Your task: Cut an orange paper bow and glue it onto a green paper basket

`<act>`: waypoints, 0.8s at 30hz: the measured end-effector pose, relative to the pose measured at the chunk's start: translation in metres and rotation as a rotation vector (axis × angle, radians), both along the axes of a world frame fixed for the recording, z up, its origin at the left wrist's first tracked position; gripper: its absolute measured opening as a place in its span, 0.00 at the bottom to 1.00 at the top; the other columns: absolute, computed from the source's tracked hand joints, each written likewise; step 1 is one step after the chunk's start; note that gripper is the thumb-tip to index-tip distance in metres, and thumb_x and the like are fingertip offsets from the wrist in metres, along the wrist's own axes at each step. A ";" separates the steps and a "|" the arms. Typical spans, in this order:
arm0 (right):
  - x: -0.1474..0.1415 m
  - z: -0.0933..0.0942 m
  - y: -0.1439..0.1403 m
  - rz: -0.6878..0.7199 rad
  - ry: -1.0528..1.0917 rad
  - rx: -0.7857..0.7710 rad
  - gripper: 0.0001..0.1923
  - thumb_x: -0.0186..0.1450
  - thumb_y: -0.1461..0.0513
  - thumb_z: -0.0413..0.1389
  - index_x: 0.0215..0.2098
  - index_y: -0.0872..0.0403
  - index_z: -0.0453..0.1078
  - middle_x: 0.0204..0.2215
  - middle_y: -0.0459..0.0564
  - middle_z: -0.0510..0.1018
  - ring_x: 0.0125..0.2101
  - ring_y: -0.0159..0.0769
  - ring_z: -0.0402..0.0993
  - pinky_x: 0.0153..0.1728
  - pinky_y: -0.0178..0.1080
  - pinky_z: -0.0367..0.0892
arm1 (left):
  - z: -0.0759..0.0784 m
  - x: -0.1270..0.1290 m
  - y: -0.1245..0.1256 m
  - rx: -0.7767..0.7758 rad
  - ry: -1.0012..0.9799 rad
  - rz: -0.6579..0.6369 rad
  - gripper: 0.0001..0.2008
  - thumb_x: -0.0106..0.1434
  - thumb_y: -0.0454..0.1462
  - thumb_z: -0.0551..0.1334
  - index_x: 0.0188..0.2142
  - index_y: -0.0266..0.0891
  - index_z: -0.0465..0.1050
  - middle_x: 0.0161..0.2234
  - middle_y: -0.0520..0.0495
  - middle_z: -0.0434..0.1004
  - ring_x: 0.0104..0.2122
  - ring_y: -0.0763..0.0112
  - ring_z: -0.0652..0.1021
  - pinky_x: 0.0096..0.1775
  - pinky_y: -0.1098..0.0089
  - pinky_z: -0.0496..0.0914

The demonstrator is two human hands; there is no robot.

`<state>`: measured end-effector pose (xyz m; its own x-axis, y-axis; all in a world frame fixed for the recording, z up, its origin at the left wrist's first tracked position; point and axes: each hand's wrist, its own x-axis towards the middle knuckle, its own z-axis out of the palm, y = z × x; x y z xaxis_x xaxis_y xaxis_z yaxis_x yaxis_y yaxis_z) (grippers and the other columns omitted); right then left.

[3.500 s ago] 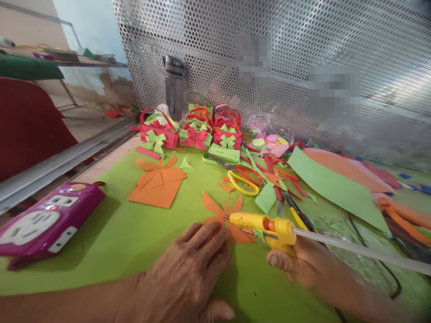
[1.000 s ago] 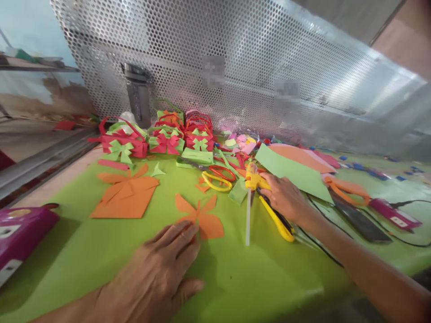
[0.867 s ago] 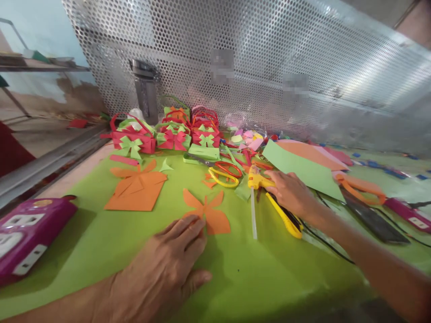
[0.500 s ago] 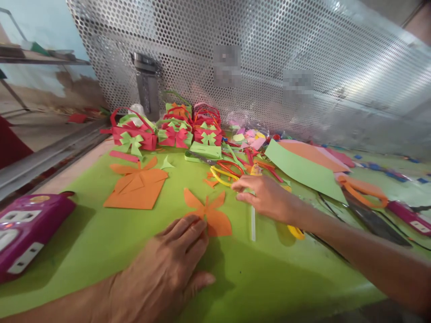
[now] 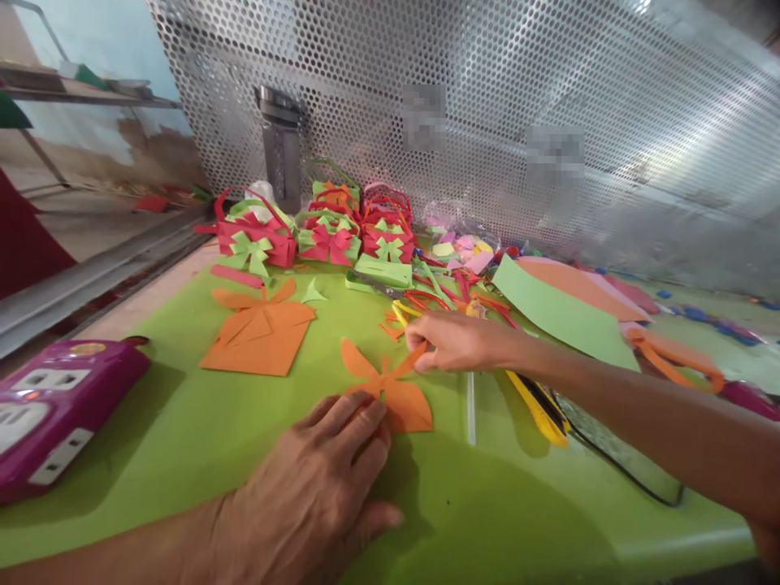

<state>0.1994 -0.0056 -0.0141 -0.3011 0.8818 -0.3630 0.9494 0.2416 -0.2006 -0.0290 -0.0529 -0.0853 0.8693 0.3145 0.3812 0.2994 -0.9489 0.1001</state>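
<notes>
An orange paper cutout (image 5: 407, 404) with wing-like petals lies on the green tabletop in front of me. My left hand (image 5: 332, 467) rests over its lower left part, fingers stretched out flat and thumb apart, hiding that petal. At the upper right petal, my right hand (image 5: 448, 341) pinches the tip between thumb and fingers. A clear stick (image 5: 471, 410) sticks out below my right hand. Beneath my right forearm is a yellow-and-black tool (image 5: 539, 410), partly hidden. A similar orange piece (image 5: 259, 337) lies to the left, its petals folded or layered over a square base.
Small red and green paper baskets (image 5: 329, 240) with bows stand at the back. Scissors (image 5: 381, 284) lie among paper scraps. Green and orange sheets (image 5: 561, 313) are at right, a purple power strip (image 5: 67, 406) at left. A dark bottle (image 5: 282, 154) stands by the perforated metal sheet (image 5: 366, 57).
My right hand has moved down and left onto the cutout's upper right petal and now pinches its tip. My left hand stays on the cutout. The view has shifted slightly.
</notes>
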 end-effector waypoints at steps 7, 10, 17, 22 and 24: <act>0.018 -0.016 0.004 -0.303 0.808 -0.274 0.17 0.62 0.50 0.58 0.37 0.56 0.68 0.25 0.45 0.74 0.23 0.29 0.71 0.25 0.32 0.63 | 0.001 -0.001 0.000 -0.038 0.002 0.002 0.19 0.64 0.47 0.61 0.45 0.33 0.73 0.49 0.35 0.75 0.49 0.49 0.74 0.47 0.52 0.72; 0.020 -0.021 0.003 -0.358 1.029 -0.392 0.18 0.63 0.49 0.57 0.39 0.57 0.68 0.26 0.46 0.76 0.23 0.27 0.71 0.26 0.32 0.65 | 0.001 -0.001 -0.001 -0.037 0.000 0.008 0.19 0.62 0.46 0.63 0.44 0.33 0.72 0.48 0.35 0.75 0.48 0.49 0.74 0.47 0.52 0.73; 0.030 -0.031 0.013 -0.093 0.844 -0.504 0.13 0.60 0.66 0.57 0.43 0.55 0.76 0.24 0.42 0.76 0.23 0.25 0.72 0.31 0.31 0.69 | 0.002 0.000 0.000 -0.047 0.016 0.008 0.19 0.60 0.46 0.64 0.44 0.32 0.74 0.49 0.34 0.75 0.48 0.48 0.75 0.46 0.51 0.74; 0.030 -0.031 0.025 -0.057 0.807 -0.498 0.11 0.56 0.64 0.61 0.38 0.57 0.77 0.20 0.41 0.75 0.20 0.24 0.68 0.24 0.29 0.65 | 0.003 0.000 0.002 -0.018 0.014 0.000 0.22 0.61 0.48 0.63 0.45 0.30 0.74 0.49 0.34 0.76 0.48 0.47 0.75 0.45 0.51 0.75; 0.027 -0.030 0.027 -0.058 0.805 -0.523 0.09 0.56 0.62 0.62 0.35 0.57 0.78 0.20 0.41 0.75 0.19 0.24 0.67 0.23 0.29 0.64 | 0.004 0.000 0.003 -0.021 0.011 -0.002 0.23 0.61 0.49 0.63 0.45 0.31 0.74 0.48 0.35 0.77 0.48 0.48 0.76 0.45 0.53 0.75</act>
